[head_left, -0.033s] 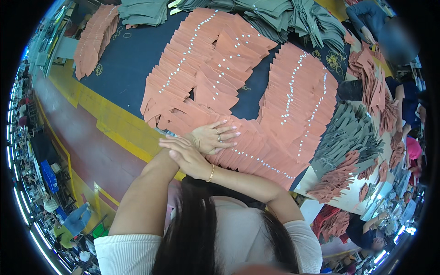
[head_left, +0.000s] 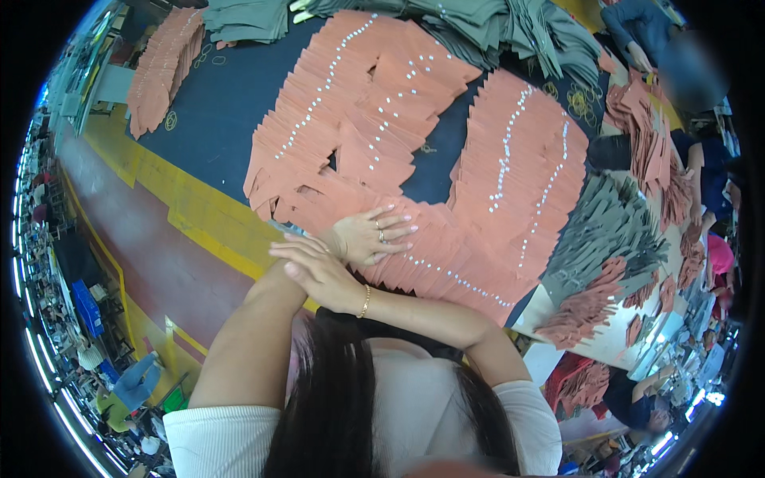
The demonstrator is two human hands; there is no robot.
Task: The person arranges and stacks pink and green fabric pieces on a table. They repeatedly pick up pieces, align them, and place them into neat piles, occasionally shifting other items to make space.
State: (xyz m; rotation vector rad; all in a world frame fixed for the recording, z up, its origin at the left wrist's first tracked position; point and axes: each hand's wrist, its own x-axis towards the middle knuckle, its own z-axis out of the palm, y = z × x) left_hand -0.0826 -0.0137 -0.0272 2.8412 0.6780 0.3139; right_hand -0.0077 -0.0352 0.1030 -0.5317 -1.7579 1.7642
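Observation:
My left hand (head_left: 370, 237) lies flat, fingers spread, on the near part of a fanned layer of coral fabric pieces (head_left: 319, 191). Two rings show on its fingers. Crossed over my left wrist is my right hand (head_left: 323, 277), its fingers stretched out to the left and holding nothing; a thin gold bracelet (head_left: 366, 301) circles that wrist. The coral pieces overlap in long rows, many bearing small white stickers in lines. A second fanned block of coral pieces (head_left: 518, 159) spreads to the right and joins the near row.
Dark grey-green fabric stacks (head_left: 494, 32) line the table's far side. Another coral stack (head_left: 163, 72) stands far left on the dark tabletop (head_left: 215, 119). Yellow bands (head_left: 584, 103) lie far right. Beyond, a side table holds grey-green pieces (head_left: 606, 239); people work nearby.
My right hand has shifted slightly left across my left wrist. My left hand stays flat on the coral pieces.

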